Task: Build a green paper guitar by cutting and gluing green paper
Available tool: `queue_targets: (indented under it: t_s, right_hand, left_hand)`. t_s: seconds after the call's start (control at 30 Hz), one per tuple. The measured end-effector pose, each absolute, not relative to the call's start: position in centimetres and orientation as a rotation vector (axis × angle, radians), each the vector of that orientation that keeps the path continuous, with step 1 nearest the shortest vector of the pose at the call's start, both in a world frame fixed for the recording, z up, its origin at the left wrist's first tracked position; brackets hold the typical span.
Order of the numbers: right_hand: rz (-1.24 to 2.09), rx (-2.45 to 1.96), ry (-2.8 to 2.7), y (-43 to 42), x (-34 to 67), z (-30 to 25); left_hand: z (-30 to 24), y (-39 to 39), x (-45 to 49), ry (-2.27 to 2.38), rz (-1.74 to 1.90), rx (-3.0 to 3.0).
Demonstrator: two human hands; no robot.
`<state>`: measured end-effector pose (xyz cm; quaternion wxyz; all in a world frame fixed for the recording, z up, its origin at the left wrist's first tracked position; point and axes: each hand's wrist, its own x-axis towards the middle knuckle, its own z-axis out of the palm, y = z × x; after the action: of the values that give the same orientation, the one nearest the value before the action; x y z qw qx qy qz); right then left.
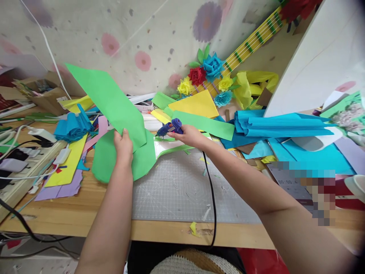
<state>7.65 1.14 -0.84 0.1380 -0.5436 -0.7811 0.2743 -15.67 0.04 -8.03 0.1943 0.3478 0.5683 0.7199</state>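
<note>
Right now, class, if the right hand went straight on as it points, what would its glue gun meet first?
Likely the green paper in the left hand, just past the tip of the glue gun; depth is unclear, so the white strip below might come first.

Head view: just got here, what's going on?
A person is working with both hands at a cluttered table. The left hand holds a green sheet by its lower edge, over a rounded green piece. The right hand holds a blue glue gun, nozzle pointing left near a white section beside that piece; whether the tip touches is unclear. A gray cutting mat lies on the table.
</note>
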Motion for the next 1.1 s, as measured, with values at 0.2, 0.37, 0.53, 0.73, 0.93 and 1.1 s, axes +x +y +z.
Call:
queue_targets:
  t_s: [0.2, 0.37, 0.53, 0.73, 0.93, 1.1]
  right_hand:
    - [0.7, -1.583, -2.308, 1.3, 7.0, -1.3]
    - [0.63, -1.581, -2.353, 0.8, 7.5, -0.9]
    - [0.658, -1.602, -2.37, 0.1, 9.4, -0.3]
    - [0.704, -1.65, -2.317, 0.1, 12.1, -0.8]
    - [0.867, -1.673, -2.148, 0.1, 15.4, -1.1]
    - [0.961, -1.679, -2.022, 0.0, 16.1, -1.3]
  left_hand:
    - [-7.9, 0.0, -15.6, 1.621, 2.004, 0.969]
    - [-8.0, 0.0, -15.6, 1.641, 1.99, 0.976]
    - [-7.9, 0.0, -15.7, 1.672, 1.98, 0.981]
    - [-8.0, 0.0, -15.6, 1.685, 1.969, 1.002]
    - [-8.0, 0.0, -15.6, 1.699, 1.963, 1.01]
    - [-8.1, 0.2, -15.7, 1.689, 1.968, 1.006]
